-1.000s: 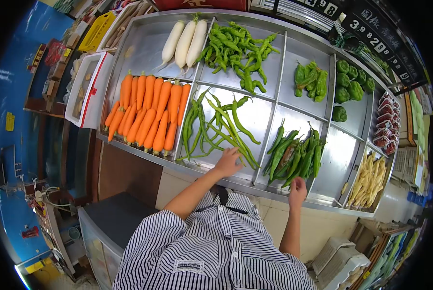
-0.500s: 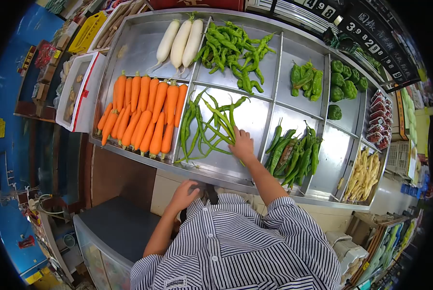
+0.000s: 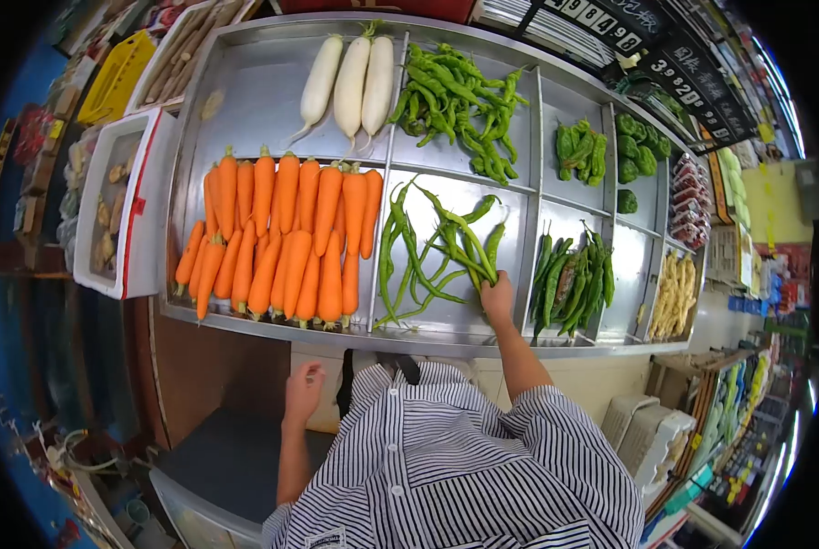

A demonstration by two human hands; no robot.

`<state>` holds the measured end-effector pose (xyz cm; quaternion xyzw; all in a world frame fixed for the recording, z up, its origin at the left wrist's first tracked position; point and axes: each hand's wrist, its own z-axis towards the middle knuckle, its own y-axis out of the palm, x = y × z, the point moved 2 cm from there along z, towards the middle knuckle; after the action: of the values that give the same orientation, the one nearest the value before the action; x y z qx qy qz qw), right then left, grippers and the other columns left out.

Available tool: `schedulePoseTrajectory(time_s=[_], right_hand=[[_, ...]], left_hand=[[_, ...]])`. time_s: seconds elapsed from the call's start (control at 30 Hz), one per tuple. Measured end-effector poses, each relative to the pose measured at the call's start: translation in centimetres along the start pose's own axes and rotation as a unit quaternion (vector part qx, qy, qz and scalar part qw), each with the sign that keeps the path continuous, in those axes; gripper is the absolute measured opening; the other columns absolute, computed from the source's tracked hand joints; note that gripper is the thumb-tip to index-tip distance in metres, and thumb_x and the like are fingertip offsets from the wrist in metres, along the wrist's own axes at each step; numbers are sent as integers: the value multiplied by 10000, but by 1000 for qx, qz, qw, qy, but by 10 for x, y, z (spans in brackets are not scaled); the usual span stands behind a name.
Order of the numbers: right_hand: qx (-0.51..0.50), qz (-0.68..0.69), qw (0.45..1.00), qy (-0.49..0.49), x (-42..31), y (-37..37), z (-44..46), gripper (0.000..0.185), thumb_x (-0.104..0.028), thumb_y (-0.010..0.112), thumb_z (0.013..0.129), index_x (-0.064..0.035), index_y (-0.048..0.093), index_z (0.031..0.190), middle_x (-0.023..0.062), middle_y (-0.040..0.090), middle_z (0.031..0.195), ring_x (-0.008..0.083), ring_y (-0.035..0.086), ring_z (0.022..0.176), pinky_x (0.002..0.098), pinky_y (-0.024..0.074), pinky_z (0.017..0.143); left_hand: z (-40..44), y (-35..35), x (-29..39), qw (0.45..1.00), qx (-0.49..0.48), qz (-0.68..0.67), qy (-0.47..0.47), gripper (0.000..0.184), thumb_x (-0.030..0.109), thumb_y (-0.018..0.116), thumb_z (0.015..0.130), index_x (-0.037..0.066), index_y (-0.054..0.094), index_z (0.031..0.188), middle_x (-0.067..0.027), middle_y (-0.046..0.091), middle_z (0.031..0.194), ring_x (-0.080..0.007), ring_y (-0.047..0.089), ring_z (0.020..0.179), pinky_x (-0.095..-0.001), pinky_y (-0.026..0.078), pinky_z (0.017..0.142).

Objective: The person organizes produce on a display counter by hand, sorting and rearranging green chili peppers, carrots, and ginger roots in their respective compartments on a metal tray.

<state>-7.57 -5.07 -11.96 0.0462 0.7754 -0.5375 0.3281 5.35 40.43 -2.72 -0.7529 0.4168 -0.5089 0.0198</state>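
Right hand [image 3: 496, 298], its grip closed on long green peppers [image 3: 476, 248] right of the carrots [image 3: 286, 229]; left hand [image 3: 303, 393], loosely open, bodyward of the carrots.

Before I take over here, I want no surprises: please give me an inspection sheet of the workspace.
Surface: metal tray, divided into compartments.
Job's things: long peppers, some crossing, right of the carrots.
Clutter: yellow crate and white box, left of the tray.
Hands: right hand at the ends of some long peppers, grip partly hidden; left hand in front of the tray, nothing seen in it.
Cables: pale loop at lower left; cable or hose, cannot tell.
Surroundings: price boards beyond the tray; white crates at lower right.
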Motion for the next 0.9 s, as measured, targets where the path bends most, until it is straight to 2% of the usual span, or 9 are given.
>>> schedulePoseTrajectory(time_s=[0.17,0.27,0.37,0.47,0.57,0.67,0.77,0.87,0.9], right_hand=[[56,57,996,32,-8,9,-10,335,-141,583,814,57,570,1084,279,630,1003,437,601,955,472,468,834],[103,60,992,45,-10,12,-13,337,-181,602,825,47,569,1071,278,627,960,441,602,922,480,468,827],[35,-124,991,46,-13,14,-13,364,-230,632,826,39,559,1061,266,620,906,436,602,880,482,475,832],[76,-223,972,-8,-76,-8,-20,472,-307,659,831,61,542,1102,257,631,970,426,614,924,496,487,834],[107,-185,969,-122,-118,6,3,509,-361,652,837,46,544,1123,258,643,987,415,623,938,487,492,841],[-46,-140,989,23,-167,22,29,507,-390,633,848,42,570,1105,266,650,1003,417,626,949,479,492,849],[-107,-190,976,14,-145,62,66,470,-390,597,870,42,607,1055,281,648,1002,429,623,950,481,492,846],[-11,-94,995,-16,-150,69,78,437,-368,578,884,49,631,1003,278,643,1009,425,619,959,492,489,843],[27,-89,993,-68,-163,63,73,365,-309,582,892,38,634,992,245,664,944,395,644,881,460,507,774]], left_hand=[[30,-50,-38,1000,-6,-22,18,215,102,602,890,-30,612,1059,-144,644,999,-237,652,905,-324,519,789],[40,-70,-46,1000,-16,-14,12,220,105,598,888,-36,609,1058,-146,644,996,-234,651,892,-326,516,794],[48,-82,-51,1000,-10,-9,6,227,112,595,887,-41,606,1056,-148,645,988,-232,650,882,-327,513,795],[51,-88,-57,1000,-6,3,7,232,120,595,888,-45,603,1051,-147,648,972,-230,650,873,-328,511,792],[53,-86,-61,1000,-17,3,9,235,133,597,889,-41,606,1045,-142,650,960,-225,650,863,-329,509,789],[52,-85,-66,999,-36,24,1,238,145,599,888,-33,610,1045,-140,654,951,-220,648,850,-325,506,780],[50,-84,-71,999,-40,13,-12,243,154,599,885,-25,615,1050,-134,661,938,-207,643,840,-318,502,769],[38,-90,-76,999,-19,-25,-37,250,157,603,881,-19,617,1058,-125,667,927,-191,638,837,-312,498,759],[35,-90,-78,998,-7,-42,-45,253,157,604,879,-18,617,1060,-122,669,923,-185,636,836,-310,497,756]])
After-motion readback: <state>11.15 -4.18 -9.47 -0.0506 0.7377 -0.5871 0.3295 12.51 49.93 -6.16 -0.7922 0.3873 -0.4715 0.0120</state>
